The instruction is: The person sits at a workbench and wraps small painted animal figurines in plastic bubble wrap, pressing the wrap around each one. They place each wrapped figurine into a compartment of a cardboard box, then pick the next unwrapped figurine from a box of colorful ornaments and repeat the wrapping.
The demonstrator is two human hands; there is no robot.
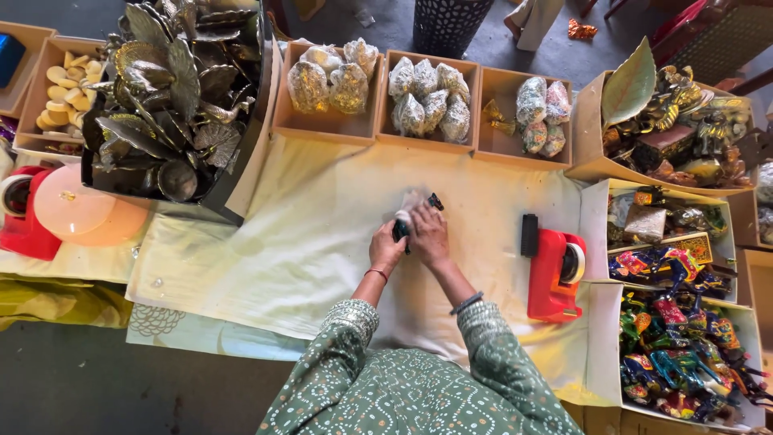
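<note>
Both my hands meet at the middle of a pale cloth-covered table [290, 242]. My left hand [386, 251] and my right hand [429, 235] are closed together on a small dark figurine [401, 229] partly wrapped in clear plastic film [412, 201]. A dark end of the figurine sticks out past my right hand's fingers. Most of the figurine is hidden under my hands. A red tape dispenser [555, 274] stands just right of my right hand.
Cardboard trays of plastic-wrapped figurines [423, 101] line the far edge. A dark bin of metal leaf-shaped pieces [173, 97] sits far left, with a pink dome lid [80, 213] beside it. Boxes of colourful painted figurines [684, 354] stand at the right.
</note>
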